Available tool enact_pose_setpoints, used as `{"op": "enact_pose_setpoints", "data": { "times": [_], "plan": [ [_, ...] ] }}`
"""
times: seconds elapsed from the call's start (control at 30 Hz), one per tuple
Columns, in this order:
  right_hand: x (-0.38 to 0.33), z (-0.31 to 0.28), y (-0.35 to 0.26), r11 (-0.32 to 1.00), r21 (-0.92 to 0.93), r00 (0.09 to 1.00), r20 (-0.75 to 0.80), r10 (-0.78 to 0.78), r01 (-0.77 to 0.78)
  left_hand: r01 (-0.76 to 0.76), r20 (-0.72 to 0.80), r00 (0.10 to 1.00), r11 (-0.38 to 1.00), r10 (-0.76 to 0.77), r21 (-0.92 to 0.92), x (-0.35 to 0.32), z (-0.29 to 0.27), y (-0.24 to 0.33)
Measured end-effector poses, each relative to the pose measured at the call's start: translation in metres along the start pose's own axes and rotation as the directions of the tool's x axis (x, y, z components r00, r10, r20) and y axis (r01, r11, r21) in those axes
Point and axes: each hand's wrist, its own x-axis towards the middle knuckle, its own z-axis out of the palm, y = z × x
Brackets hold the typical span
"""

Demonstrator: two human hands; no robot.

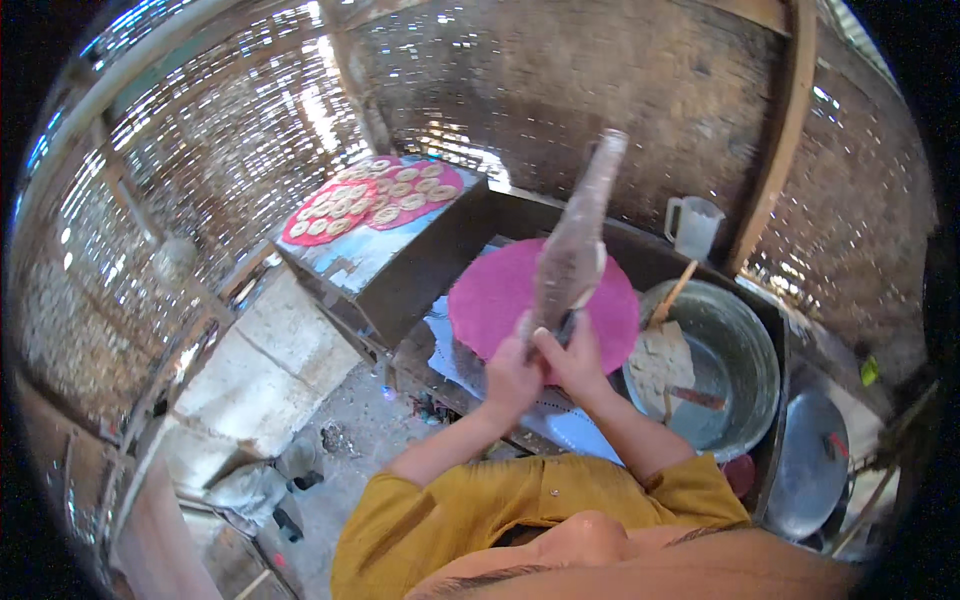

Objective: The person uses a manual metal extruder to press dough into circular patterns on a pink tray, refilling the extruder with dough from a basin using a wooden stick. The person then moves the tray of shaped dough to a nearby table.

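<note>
A long, translucent plastic piping bag slants up and away from me, wide in the middle and narrow at its far end. Pale stuff shows along its right side, and parts of it are blurred. My left hand is closed round its near end. Right beside it, my right hand grips the same end, thumb on top. Below the bag lies a round pink sheet, bare where I can see it. The fingertips and the bag's near tip are partly hidden.
At the back left, pale dough rings lie on pink sheets atop a box-like stand. To the right sits a large metal basin with pale dough and wooden sticks. A clear jug stands behind it, a metal lid beside it.
</note>
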Motion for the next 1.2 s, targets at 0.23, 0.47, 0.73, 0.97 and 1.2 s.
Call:
{"op": "enact_pose_setpoints", "data": {
  "times": [0.23,0.47,0.73,0.97,1.2],
  "plan": [
    [-0.010,-0.069,-0.021,1.000,-0.029,1.000,-0.004,0.001,-0.001,-0.372,0.137,0.921,0.928,0.365,0.027,0.056,-0.005,-0.003],
    [-0.021,-0.089,-0.017,0.994,-0.074,0.982,0.169,0.086,-0.075,-0.158,0.066,0.964,0.749,0.259,-0.644,0.104,0.078,-0.009],
    [0.032,-0.161,-0.104,0.587,-0.806,0.905,-0.194,-0.379,0.073,-0.839,0.330,0.542,0.520,0.773,0.160,0.111,0.090,0.063],
    [0.006,-0.113,-0.119,0.061,-0.912,0.755,0.297,-0.585,0.406,-0.710,0.645,0.552,0.704,0.528,0.031,0.111,0.073,0.083],
    [0.002,-0.141,-0.130,0.741,-0.665,0.986,-0.038,-0.160,0.095,-0.838,0.569,0.451,0.546,0.688,0.004,0.111,0.068,0.057]
  ]
}}
